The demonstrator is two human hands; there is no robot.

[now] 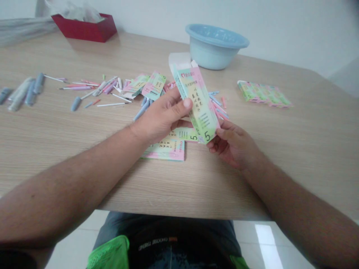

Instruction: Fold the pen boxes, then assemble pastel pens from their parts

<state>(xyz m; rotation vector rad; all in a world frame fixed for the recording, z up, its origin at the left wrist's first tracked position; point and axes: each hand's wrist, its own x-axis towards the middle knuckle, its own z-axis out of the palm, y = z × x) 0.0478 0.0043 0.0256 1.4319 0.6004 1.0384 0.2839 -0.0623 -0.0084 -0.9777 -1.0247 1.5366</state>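
A slim pastel cardboard box (pixel 198 99), marked with a 5, is held up tilted between both hands, its top flaps standing open. My left hand (pixel 171 112) grips it by the left side, thumb on the front panel. At its lower right corner my right hand (pixel 230 142) pinches it between thumb and fingers. Under them on the table lie more flat boxes of the same print (pixel 168 149). Two further boxes (pixel 154 84) rest behind my left hand, among pink and blue pens (pixel 218 106) partly hidden by the held box.
Loose pens and pen parts (pixel 92 87) spread over the table's left half, with thick grey-blue caps (pixel 30 89) at the far left. A light blue basin (pixel 214 48) and a red tray (pixel 86 30) holding clear plastic stand at the back. A row of pastel boxes (pixel 265 94) lies right.
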